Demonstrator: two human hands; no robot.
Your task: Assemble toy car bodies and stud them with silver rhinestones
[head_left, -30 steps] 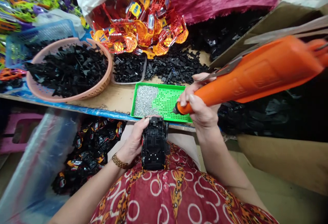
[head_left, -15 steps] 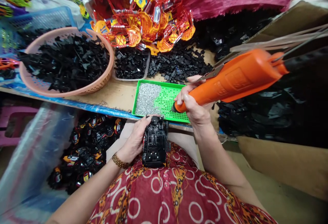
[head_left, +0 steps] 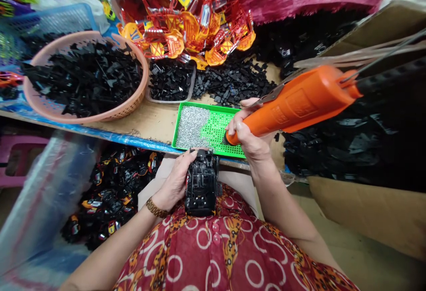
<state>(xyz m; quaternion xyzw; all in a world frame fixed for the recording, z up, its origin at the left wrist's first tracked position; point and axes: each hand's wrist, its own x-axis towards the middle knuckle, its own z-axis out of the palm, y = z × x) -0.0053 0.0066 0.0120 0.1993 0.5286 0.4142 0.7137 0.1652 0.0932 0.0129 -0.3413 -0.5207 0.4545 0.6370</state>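
Note:
My left hand (head_left: 175, 176) grips the left side of a black toy car (head_left: 201, 184), its underside turned up, close to my lap. In my right hand (head_left: 248, 133) is an orange electric screwdriver (head_left: 296, 100), tilted with its dark tip down at the left. That tip is over the green perforated tray (head_left: 229, 150); whether it touches the tray I cannot tell. Small silvery screws (head_left: 191, 127) fill the tray's left part. The fingers beneath the car are hidden.
A pink basket (head_left: 135, 110) of black parts stands at the left, beside a clear plastic box (head_left: 191, 82) of similar parts. Orange toy car bodies (head_left: 196, 29) pile up behind. Finished-looking cars (head_left: 113, 202) lie low left. A cardboard flap (head_left: 366, 211) juts in at the right.
The back end of the orange screwdriver has shifted slightly left, its tip staying over the tray. The toy car and my left hand stay nearly in place.

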